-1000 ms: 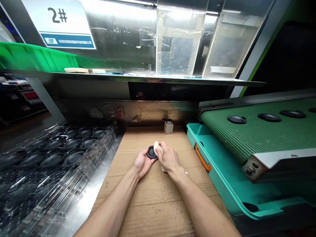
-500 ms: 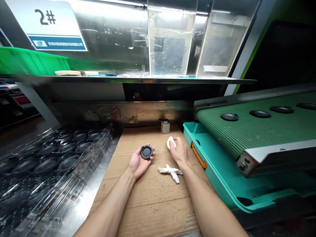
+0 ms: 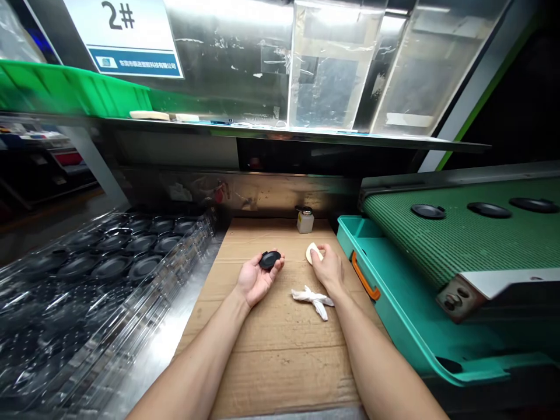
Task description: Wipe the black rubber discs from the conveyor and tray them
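My left hand holds a round black plastic lid, palm up, with the fingers curled under and around its rim. The lid is tilted, so it looks like a narrow oval. In my right hand is a white, rounded pad, pinched between thumb and fingers; part of it is hidden by them. A crumpled white cloth lies on the cardboard, just below my right hand. Beyond both hands a small squarish bottle with a dark cap stands at the cardboard's far edge.
Clear trays of black lids stand on the left. A green conveyor belt on the right carries several black lids, above a teal bin with an orange handle. A metal shelf crosses overhead, with a green crate on it.
The lid in my left hand has tipped from facing me to a flatter angle. The view has swung slightly left, shifting the scene to the right. My right hand still holds the pad.
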